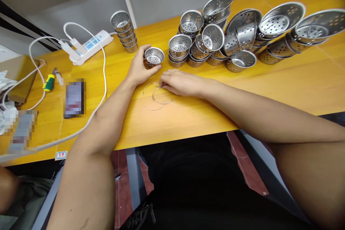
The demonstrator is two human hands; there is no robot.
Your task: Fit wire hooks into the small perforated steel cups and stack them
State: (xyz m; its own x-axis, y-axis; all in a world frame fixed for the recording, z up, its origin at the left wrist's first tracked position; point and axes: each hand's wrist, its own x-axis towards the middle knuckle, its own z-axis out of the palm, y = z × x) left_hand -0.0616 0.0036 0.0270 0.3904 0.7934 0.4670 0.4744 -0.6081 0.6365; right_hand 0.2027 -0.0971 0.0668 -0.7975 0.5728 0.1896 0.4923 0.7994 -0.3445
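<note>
A small perforated metal cup stands upright on the yellow table, with the thumb and fingers of my left hand curved around its left side. Just right of and below the cup, my right hand has its fingers pinched together at the upper end of some thin curved wires. The wires lie loosely on the table between my forearms. Whatever is between the right fingertips is too small to make out clearly.
Stacked perforated cups and wider strainers line the back right. Another cup stack stands back left, near a white power strip with looping cables. Two blurred phones and a green-yellow screwdriver lie left. Someone's arm shows lower left.
</note>
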